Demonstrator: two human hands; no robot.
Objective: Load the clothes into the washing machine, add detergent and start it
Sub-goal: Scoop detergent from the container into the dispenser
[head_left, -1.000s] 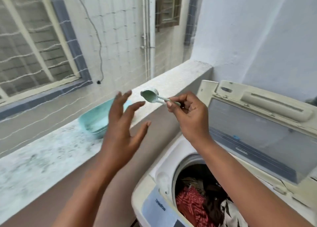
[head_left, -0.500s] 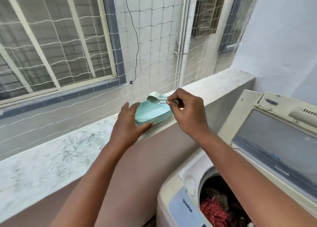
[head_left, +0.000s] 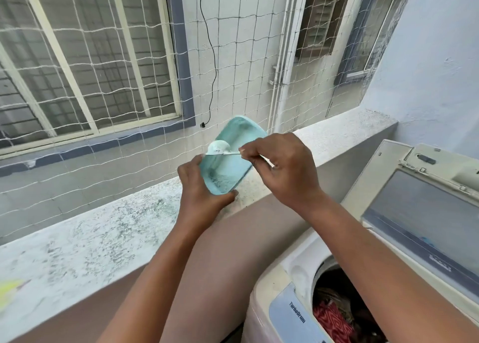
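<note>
Turquoise detergent tub, flat on the ledge a moment ago, now tilts up, clasped in the left hand; right hand pinches the scoop inside, likely gathering powder for the loaded washing machine.

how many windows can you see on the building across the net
3: a large barred window at left, a brown shuttered window upper middle, and a blue-framed window at right beside the wall. Others may lie outside the view.

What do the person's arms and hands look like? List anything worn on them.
Both arms are bare from the frame edge to the fingers: no sleeves, gloves, watch or bangles show. The left hand and right hand show no rings. Short, pale fingernails show on the right hand.
</note>
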